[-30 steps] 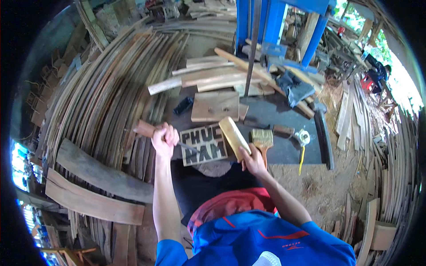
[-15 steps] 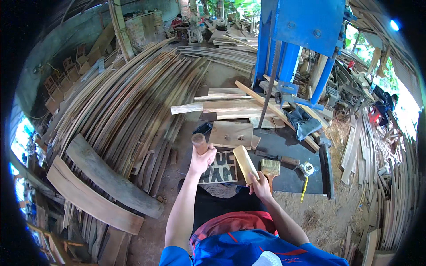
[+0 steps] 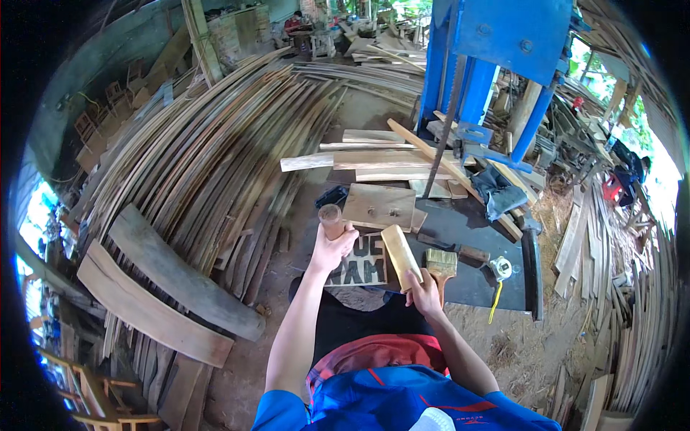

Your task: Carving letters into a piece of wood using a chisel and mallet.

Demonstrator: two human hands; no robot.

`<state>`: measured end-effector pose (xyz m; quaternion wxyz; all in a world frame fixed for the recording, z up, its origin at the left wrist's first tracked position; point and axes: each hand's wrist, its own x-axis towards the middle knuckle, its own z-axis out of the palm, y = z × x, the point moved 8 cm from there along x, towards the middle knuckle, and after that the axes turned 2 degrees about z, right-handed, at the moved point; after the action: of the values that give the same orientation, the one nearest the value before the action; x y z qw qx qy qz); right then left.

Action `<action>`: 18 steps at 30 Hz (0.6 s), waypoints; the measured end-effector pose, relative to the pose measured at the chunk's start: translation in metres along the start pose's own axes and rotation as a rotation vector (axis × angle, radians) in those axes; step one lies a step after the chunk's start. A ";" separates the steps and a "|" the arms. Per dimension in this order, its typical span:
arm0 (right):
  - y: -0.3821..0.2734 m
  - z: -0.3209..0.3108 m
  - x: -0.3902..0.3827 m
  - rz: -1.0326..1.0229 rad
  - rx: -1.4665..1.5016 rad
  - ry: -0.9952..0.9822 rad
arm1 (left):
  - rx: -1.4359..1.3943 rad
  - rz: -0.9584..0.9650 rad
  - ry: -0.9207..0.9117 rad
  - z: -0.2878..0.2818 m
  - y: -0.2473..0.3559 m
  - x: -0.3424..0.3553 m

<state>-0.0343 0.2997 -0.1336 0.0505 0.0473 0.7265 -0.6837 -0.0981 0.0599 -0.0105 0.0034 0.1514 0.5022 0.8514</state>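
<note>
My left hand (image 3: 333, 248) is wrapped round a short, round-ended piece of brown wood (image 3: 330, 214), held upright; its lower part is hidden by my fingers. In my right hand (image 3: 425, 291) is a pale wooden block (image 3: 400, 253), tilted with its far end to the left. Between my hands a letter stencil sheet (image 3: 375, 260) rests on the dark metal table. A wide paintbrush (image 3: 440, 262) lies just right of my right hand. Beyond the sheet is a flat wooden board (image 3: 379, 207) with two dark spots.
A blue bandsaw (image 3: 514, 36) rises at the far side of the table (image 3: 496, 294), its blade (image 3: 444, 122) coming down behind the board. A tape measure (image 3: 501, 268), a dark cloth (image 3: 499, 190) and offcut boards (image 3: 381, 159) lie on it. Long planks (image 3: 208, 158) are stacked at left.
The view has shifted slightly, so the scene sits a little differently in the frame. Both hands keep their grips and stay almost in the same place over the table.
</note>
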 end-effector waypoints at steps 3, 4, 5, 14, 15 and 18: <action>0.001 0.001 -0.002 0.000 -0.003 -0.007 | -0.021 -0.003 0.022 -0.004 -0.001 -0.005; -0.003 0.002 -0.005 0.013 0.024 -0.009 | -0.025 -0.003 0.039 0.003 0.008 -0.008; -0.009 -0.003 -0.005 0.022 -0.021 0.025 | 0.110 0.002 0.102 0.010 0.014 -0.010; -0.285 -0.014 -0.050 -0.764 -0.137 0.158 | 0.243 0.048 0.004 0.006 0.027 0.003; -0.288 -0.014 -0.049 -0.805 -0.195 0.110 | 0.209 0.004 -0.025 0.006 0.025 0.005; -0.293 0.009 -0.057 -0.830 -0.383 -0.044 | 0.130 0.013 -0.034 0.000 0.020 0.009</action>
<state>-0.0177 0.2726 0.1630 -0.2044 -0.2728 0.7960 -0.5002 -0.1037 0.0510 0.0093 -0.0034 0.1691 0.5552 0.8144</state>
